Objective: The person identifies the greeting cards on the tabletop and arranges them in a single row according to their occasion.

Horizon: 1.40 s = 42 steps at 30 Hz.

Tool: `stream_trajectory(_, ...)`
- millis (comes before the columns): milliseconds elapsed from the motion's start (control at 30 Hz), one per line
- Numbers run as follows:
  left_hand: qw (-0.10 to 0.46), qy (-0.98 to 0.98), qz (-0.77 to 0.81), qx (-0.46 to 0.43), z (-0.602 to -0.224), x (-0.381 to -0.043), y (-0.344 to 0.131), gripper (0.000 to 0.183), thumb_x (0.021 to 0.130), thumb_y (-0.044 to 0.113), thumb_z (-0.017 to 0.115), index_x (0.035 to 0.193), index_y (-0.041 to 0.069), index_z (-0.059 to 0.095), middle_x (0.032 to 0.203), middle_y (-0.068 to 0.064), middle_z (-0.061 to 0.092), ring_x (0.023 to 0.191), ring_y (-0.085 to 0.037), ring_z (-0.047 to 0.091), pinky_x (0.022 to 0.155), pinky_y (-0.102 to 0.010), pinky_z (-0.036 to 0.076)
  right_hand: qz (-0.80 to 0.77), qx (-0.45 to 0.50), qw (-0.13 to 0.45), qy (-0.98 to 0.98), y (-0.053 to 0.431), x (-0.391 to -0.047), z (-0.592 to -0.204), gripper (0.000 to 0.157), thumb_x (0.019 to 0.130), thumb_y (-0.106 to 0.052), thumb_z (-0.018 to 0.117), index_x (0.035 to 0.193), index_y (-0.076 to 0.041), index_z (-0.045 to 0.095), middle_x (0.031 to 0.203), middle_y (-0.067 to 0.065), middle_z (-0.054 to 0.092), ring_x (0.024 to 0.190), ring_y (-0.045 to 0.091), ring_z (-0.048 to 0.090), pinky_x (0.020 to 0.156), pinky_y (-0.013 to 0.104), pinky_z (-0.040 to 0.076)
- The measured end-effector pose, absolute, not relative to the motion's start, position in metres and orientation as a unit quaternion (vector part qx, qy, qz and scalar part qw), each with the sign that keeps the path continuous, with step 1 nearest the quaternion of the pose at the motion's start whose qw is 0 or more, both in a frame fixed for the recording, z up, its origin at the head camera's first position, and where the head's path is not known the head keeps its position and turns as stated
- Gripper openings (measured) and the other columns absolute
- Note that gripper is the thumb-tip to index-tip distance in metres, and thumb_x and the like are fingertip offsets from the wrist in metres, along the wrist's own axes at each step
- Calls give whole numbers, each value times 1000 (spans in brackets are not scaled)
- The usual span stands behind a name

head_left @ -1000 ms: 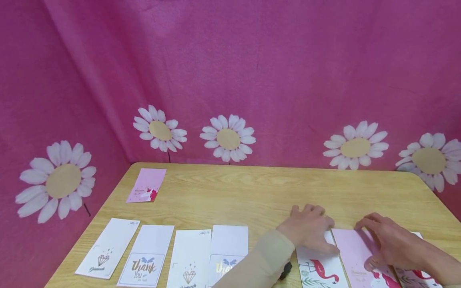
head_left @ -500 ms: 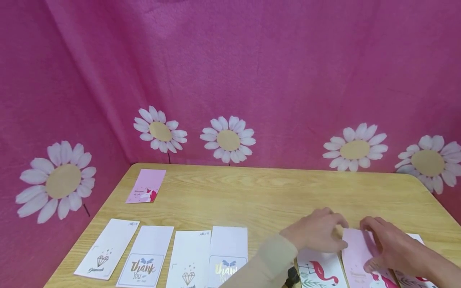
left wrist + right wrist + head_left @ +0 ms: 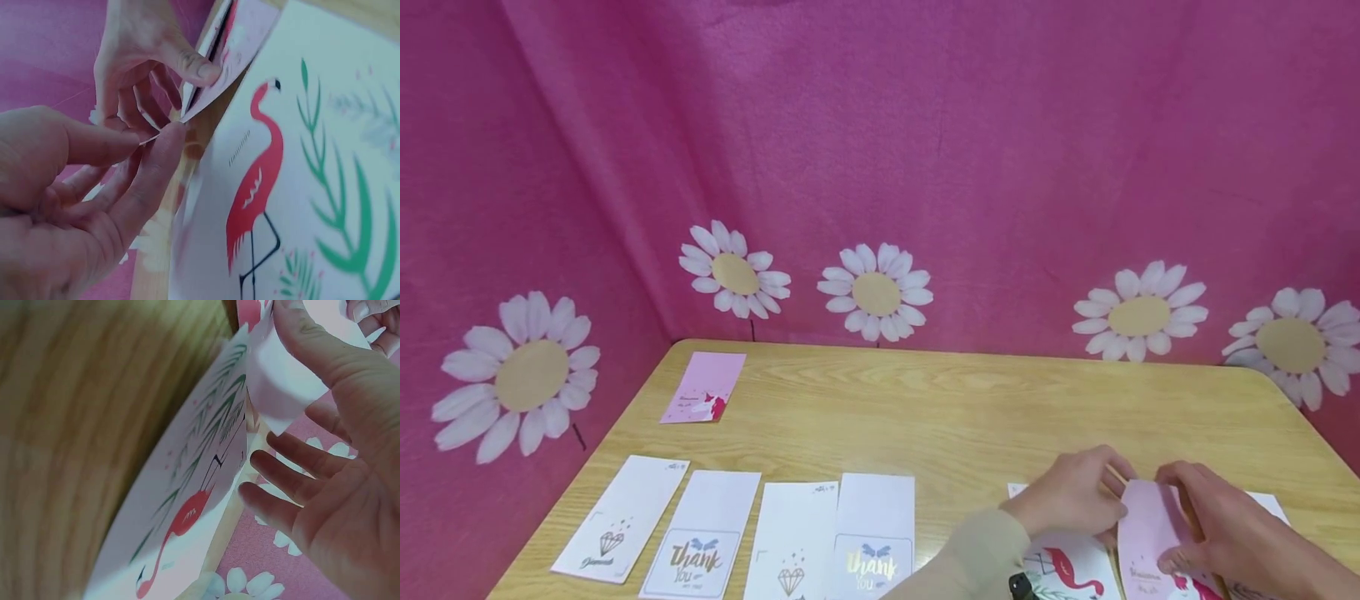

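Observation:
A pink unicorn card (image 3: 1138, 521) is raised at the right side of the table, between two flamingo cards. In the left wrist view, my left hand (image 3: 94, 187) pinches its far corner between thumb and fingers. My right hand (image 3: 1236, 525) holds the card's right side, the thumb on its printed face and the other fingers behind. In the right wrist view the card's pale side shows below the thumb of my right hand (image 3: 356, 462). One flamingo card (image 3: 253, 187) lies to the left; the other flamingo card (image 3: 187, 494) lies to the right, partly covered by my right hand.
Two diamond cards (image 3: 621, 517) and two thank-you cards (image 3: 700, 521) alternate in a row at the front left. Another pink unicorn card (image 3: 703, 387) lies at the far left corner of the wooden table (image 3: 955, 408). A pink daisy-print curtain (image 3: 925, 167) stands behind.
My left hand has moved right, off the left flamingo card and onto the pink card's far corner. The pink card has shifted slightly and lifted. My right hand has stayed beside it.

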<state>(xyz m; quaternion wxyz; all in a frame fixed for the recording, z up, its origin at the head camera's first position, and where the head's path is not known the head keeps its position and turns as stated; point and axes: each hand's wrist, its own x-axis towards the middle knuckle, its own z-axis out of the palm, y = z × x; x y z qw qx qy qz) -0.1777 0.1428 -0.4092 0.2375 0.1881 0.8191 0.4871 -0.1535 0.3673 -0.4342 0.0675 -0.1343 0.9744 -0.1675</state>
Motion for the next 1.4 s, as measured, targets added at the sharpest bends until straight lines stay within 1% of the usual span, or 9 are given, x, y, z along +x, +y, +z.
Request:
stream_trajectory(233, 244, 758, 589, 138, -405, -177, 136, 40, 88, -6, 67, 117, 21, 64, 100, 6, 66, 55, -16, 67, 52, -26, 58, -204, -126, -1, 971, 370, -140, -437, 83, 69, -33, 93, 133, -7, 48, 122, 17, 53, 87, 0, 56, 64, 17, 53)
stream_trajectory(300, 246, 740, 612, 134, -405, -179, 131, 39, 88, -5, 67, 117, 21, 64, 101, 6, 65, 54, -18, 68, 55, -26, 59, -232, -115, 9, 966, 369, -137, -435, 86, 73, -29, 91, 141, -6, 44, 128, 22, 51, 89, 6, 63, 64, 18, 55)
stream_trajectory(433, 236, 713, 647, 132, -404, -184, 121, 37, 89, -2, 67, 119, 20, 63, 100, 6, 64, 57, -18, 68, 60, -26, 60, -264, -47, 77, 960, 363, -136, -427, 97, 84, -38, 82, 156, -5, 27, 132, 29, 53, 87, 17, 67, 66, 23, 58)
stream_trajectory(533, 212, 713, 654, 136, -403, -189, 114, 37, 90, 0, 69, 119, 21, 65, 99, 7, 66, 63, -13, 69, 64, -24, 59, -279, -19, 85, 956, 358, -135, -421, 99, 88, -41, 79, 160, -7, 21, 128, 27, 60, 84, 15, 67, 66, 23, 58)
stream_trajectory(667, 188, 713, 660, 144, -401, -193, 103, 36, 92, 6, 70, 122, 24, 67, 100, 8, 68, 71, -6, 68, 68, -21, 57, -321, -15, 28, 946, 350, -129, -415, 92, 89, -28, 80, 161, -11, 24, 115, 16, 67, 72, 9, 67, 62, 22, 56)
stream_trajectory(833, 196, 670, 705, 122, -398, -196, 89, 37, 93, 6, 70, 122, 29, 67, 102, 7, 66, 74, -11, 68, 67, -31, 63, -387, 9, 4, 922, 334, -130, -407, 86, 92, -24, 77, 162, -17, 26, 101, 2, 68, 68, 13, 67, 61, 25, 58)
stream_trajectory(1000, 200, 647, 730, 94, -396, -198, 76, 32, 92, 7, 73, 115, 28, 69, 101, 5, 67, 77, -16, 69, 68, -38, 64, -452, -1, -62, 890, 316, -136, -402, 81, 90, -12, 79, 158, -27, 37, 92, -11, 66, 70, 14, 71, 57, 27, 58)
stream_trajectory(1133, 204, 665, 711, 103, -398, -198, 65, 33, 90, 6, 75, 114, 26, 68, 99, 4, 67, 76, -15, 69, 67, -34, 64, -483, -6, -87, 871, 305, -143, -400, 83, 88, -6, 79, 156, -31, 39, 92, -19, 66, 72, 10, 72, 58, 26, 60)
stream_trajectory(1400, 177, 672, 707, 126, -397, -199, 40, 39, 91, 5, 72, 122, 27, 62, 101, 0, 66, 77, -15, 68, 69, -34, 63, -521, -42, -88, 848, 284, -152, -394, 88, 87, 0, 78, 158, -29, 36, 97, -20, 68, 74, 10, 74, 60, 28, 61)
